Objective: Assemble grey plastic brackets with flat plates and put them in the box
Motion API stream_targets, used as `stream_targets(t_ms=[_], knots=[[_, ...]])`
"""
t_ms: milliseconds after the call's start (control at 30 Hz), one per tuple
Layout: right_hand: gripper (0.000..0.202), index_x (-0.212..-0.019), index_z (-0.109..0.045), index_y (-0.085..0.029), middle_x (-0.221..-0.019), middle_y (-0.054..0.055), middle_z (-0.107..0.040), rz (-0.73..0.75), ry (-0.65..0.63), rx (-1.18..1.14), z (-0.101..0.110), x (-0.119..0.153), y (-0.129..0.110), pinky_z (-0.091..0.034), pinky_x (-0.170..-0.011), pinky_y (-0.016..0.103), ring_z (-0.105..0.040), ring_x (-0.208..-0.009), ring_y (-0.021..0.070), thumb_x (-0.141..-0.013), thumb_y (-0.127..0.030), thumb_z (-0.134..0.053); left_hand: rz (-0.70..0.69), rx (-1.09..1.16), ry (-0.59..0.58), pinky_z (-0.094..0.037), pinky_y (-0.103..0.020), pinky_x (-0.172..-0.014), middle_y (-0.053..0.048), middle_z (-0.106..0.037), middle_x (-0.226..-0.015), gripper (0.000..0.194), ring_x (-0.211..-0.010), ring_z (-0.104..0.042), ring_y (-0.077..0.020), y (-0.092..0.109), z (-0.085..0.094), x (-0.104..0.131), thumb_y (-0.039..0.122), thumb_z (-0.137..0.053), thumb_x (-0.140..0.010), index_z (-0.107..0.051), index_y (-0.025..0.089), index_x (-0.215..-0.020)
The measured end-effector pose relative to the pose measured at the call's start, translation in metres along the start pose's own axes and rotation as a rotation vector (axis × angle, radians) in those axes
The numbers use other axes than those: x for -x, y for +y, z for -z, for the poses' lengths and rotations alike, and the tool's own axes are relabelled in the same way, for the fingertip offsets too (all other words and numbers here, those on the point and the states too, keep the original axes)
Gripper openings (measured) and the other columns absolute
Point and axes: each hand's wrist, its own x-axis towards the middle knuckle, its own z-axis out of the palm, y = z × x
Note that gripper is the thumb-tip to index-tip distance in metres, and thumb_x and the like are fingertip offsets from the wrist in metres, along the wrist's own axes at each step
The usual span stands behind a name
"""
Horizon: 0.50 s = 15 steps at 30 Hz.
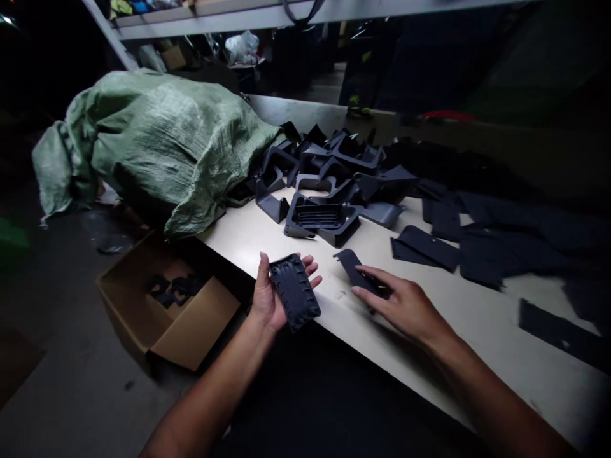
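A black ribbed plastic cover (296, 291), with small clips along its edges, lies across the palm of my left hand (270, 299). The thumb presses on one side of it and the fingers are behind it. Over the pale tabletop, my right hand (401, 302) pinches a flat black plastic plate (354, 267) between thumb and fingers. The plate is tilted and apart from the cover. Beyond both hands, a heap of black plastic frames (329, 172) covers the table, one of them with a slatted part (319, 216) inside it.
A green woven sack (157, 140) slumps at the table's left end. Below it an open cardboard box (191, 331) on the floor holds several black parts. Stacked flat black plates (424, 247) spread over the right side of the table (410, 362). A shelf edge (229, 18) crosses above.
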Motion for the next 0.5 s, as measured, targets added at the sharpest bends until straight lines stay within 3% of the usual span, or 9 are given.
stream_targets(t_ms=[100,233,367,500], knots=[[0.053,-0.137,-0.071,-0.031,-0.134,0.005,-0.074,0.107,0.013,-0.250,-0.005,0.019,-0.038,-0.056,-0.108,0.051,-0.070,-0.122,0.0339,-0.089,-0.053,-0.077,-0.041,-0.012,0.043,-0.052,-0.051,-0.110,-0.019,-0.078,-0.117,0.070,-0.110,-0.075,-0.0290,-0.003,0.002,-0.004,0.073,-0.059,-0.092,-0.074,0.008,-0.111],[0.053,-0.143,-0.066,-0.033,-0.139,0.004,-0.071,0.291,0.024,-0.233,-0.033,0.034,-0.076,-0.056,-0.110,0.052,-0.071,-0.121,0.0315,-0.092,-0.044,-0.076,-0.041,-0.085,0.060,-0.052,-0.049,-0.110,-0.017,-0.080,-0.110,0.070,-0.118,-0.072,-0.0338,-0.009,0.003,-0.006,0.074,-0.070,-0.084,-0.076,0.010,-0.111],[0.053,-0.145,-0.065,-0.033,-0.144,0.006,-0.068,0.320,0.080,-0.140,-0.058,0.030,-0.083,-0.055,-0.112,0.056,-0.067,-0.129,0.0341,-0.094,-0.043,-0.074,-0.015,-0.175,0.027,-0.051,-0.045,-0.110,-0.021,-0.079,-0.114,0.082,-0.124,-0.069,-0.0357,-0.014,0.003,-0.006,0.080,-0.065,-0.083,-0.077,0.006,-0.115],[0.053,-0.145,-0.066,-0.031,-0.146,0.010,-0.066,0.302,0.051,-0.108,-0.065,0.029,-0.080,-0.055,-0.110,0.060,-0.065,-0.132,0.0369,-0.095,-0.045,-0.071,-0.060,-0.191,0.070,-0.051,-0.044,-0.110,-0.021,-0.079,-0.116,0.080,-0.123,-0.069,-0.0337,-0.016,0.003,-0.007,0.080,-0.059,-0.087,-0.078,0.006,-0.111]])
